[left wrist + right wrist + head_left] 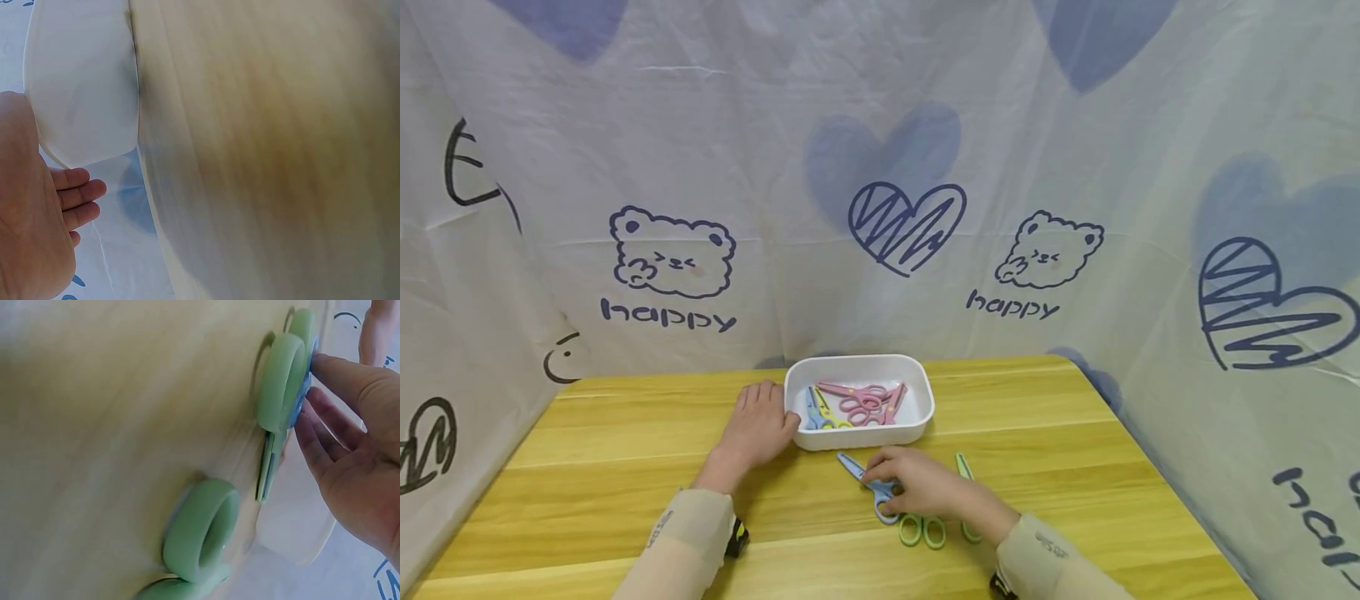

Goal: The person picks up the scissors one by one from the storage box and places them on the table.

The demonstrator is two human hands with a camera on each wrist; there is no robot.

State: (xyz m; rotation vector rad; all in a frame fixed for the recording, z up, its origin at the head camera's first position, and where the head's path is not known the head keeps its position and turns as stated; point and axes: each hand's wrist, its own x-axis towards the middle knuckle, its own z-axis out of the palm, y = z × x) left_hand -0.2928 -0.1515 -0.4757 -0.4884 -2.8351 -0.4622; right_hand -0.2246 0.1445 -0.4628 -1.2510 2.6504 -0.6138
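Note:
A pair of blue scissors (852, 467) lies on the table in front of the white tray (865, 436). My right hand (917, 482) pinches it near the handles between thumb and fingers; in the right wrist view only a bit of blue (302, 403) shows behind green handles. Two pairs of green scissors are close to this hand, one with its handles (922, 531) below it, another with its blades (964, 467) beyond the wrist. At the tray's left end rests my left hand (762, 423), thumb at the rim, the other fingers loosely extended outside, as the left wrist view shows.
Inside the tray lie pink scissors (856, 390), blue scissors (812, 410) and yellow scissors (824, 407). The wooden table (647, 467) ends at a hanging white cloth (790, 275) printed with hearts and bears. Cloth also hangs on both sides.

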